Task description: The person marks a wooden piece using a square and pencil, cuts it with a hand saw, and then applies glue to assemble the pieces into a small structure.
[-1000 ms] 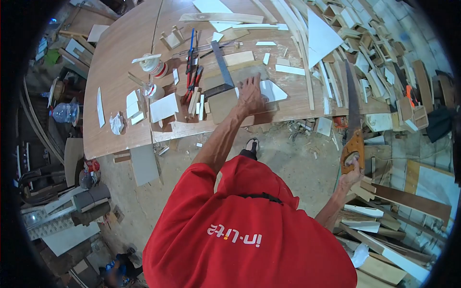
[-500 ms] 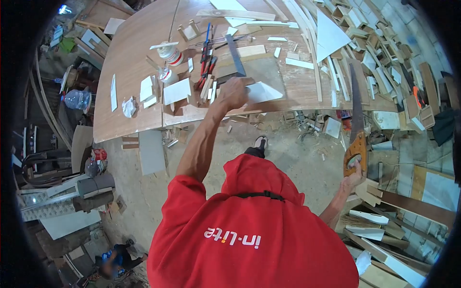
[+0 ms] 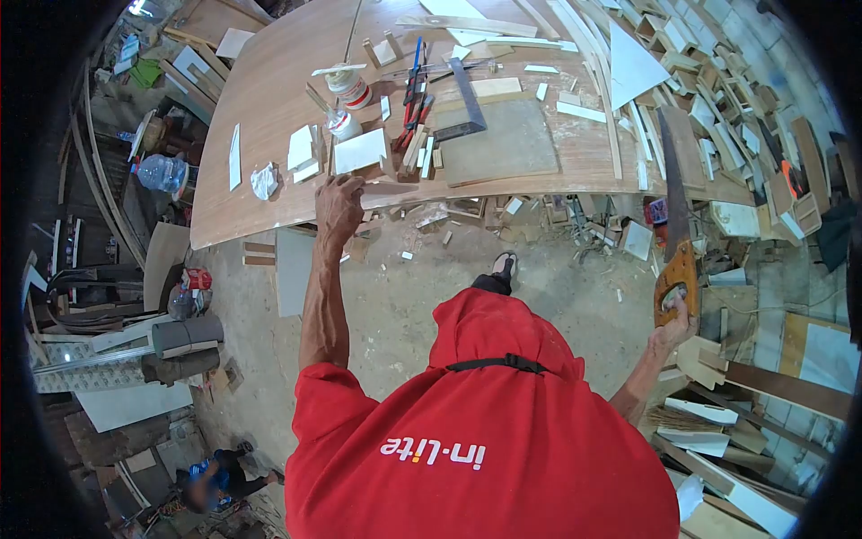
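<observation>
While the right hand [image 3: 673, 316] clamps a handsaw [image 3: 675, 216] before the right end of the wooden table [image 3: 229, 211], the left hand [image 3: 339, 205], its grip impossible to tell, is at the table's front edge; apparently not a cutting step, this calls for holding the handsaw clear.

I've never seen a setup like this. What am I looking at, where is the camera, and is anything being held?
There's no machine here, just a person working bare-handed. Every picture comes from one camera worn on the head, looking forward and down. The right hand grips a handsaw. The left hand is at the table's near edge; I can't tell whether it holds anything. On the table lie an L-shaped square, a flat board, a tub and a crumpled white piece.
</observation>
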Motion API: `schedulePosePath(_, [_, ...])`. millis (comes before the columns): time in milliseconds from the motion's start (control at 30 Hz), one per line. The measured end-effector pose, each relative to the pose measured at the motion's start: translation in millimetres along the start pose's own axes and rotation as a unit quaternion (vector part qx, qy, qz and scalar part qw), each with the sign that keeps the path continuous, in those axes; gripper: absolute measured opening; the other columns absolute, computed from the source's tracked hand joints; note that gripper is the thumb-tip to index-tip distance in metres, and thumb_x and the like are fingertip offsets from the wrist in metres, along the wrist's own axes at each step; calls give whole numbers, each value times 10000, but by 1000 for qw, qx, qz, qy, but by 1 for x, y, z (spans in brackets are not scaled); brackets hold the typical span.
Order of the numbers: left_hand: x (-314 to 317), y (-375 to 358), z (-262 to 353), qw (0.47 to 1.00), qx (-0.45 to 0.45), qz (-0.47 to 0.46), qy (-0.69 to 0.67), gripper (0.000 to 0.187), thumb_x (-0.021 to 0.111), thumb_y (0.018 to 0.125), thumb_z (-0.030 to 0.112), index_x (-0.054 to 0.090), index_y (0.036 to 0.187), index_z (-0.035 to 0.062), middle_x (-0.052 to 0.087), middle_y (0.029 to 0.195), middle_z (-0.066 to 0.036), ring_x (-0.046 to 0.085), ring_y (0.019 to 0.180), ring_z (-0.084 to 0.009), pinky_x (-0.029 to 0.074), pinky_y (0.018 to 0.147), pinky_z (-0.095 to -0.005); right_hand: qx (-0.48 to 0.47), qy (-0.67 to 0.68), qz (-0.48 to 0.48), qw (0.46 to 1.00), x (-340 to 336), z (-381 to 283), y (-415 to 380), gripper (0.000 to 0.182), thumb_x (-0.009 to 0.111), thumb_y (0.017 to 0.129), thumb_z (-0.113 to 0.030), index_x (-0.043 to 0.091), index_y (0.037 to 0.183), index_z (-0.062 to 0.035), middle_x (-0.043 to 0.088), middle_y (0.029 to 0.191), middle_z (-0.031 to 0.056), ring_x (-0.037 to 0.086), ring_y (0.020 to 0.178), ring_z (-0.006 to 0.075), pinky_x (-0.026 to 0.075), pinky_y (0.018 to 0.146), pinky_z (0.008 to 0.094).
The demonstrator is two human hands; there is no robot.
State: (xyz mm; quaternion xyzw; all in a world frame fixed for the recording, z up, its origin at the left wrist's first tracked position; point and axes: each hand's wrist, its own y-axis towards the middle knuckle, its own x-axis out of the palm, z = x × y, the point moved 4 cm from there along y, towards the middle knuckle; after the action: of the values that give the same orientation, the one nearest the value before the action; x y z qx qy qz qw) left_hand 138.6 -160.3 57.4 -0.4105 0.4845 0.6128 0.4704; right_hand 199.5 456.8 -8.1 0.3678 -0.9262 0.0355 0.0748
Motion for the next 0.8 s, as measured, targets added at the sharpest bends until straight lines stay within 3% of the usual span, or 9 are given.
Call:
schedulePosePath(233, [21, 0, -20, 997, -8, 19, 79, 182, 584, 823, 109, 697, 960, 151, 656, 988, -44, 565, 1024, -255, 365, 889, -539, 3, 8, 0, 1000, -4, -1, -14, 96, 641, 716, 29, 637, 807, 0, 586, 742, 48, 537, 670, 156, 425, 655, 328])
schedulePosePath(467, [29, 3, -18, 995, -17, 21, 92, 228, 559, 814, 85, 697, 976, 166, 651, 1006, -38, 563, 1022, -248, 338, 895, -565, 27, -4, 32, 999, -18, 11, -17, 131, 666, 705, 11, 657, 835, 8, 612, 788, 45, 569, 740, 168, 450, 704, 335])
schedulePosePath(533, [32, 6, -18, 995, -30, -5, 100, 190, 574, 837, 114, 677, 986, 171, 632, 996, -32, 545, 1056, -246, 331, 916, -554, 6, -4, 18, 1000, -16, 8, -20, 187, 624, 728, 45, 667, 908, 17, 628, 828, 45, 540, 657, 140, 427, 609, 265])
schedulePosePath(800, [36, 12, -15, 992, -21, -1, 122, 200, 555, 832, 104, 690, 959, 179, 639, 969, -33, 558, 1035, -238, 310, 933, -594, 30, -7, 20, 999, -13, 1, -25, 116, 677, 714, -3, 668, 828, 19, 602, 742, 45, 541, 665, 160, 425, 646, 312])
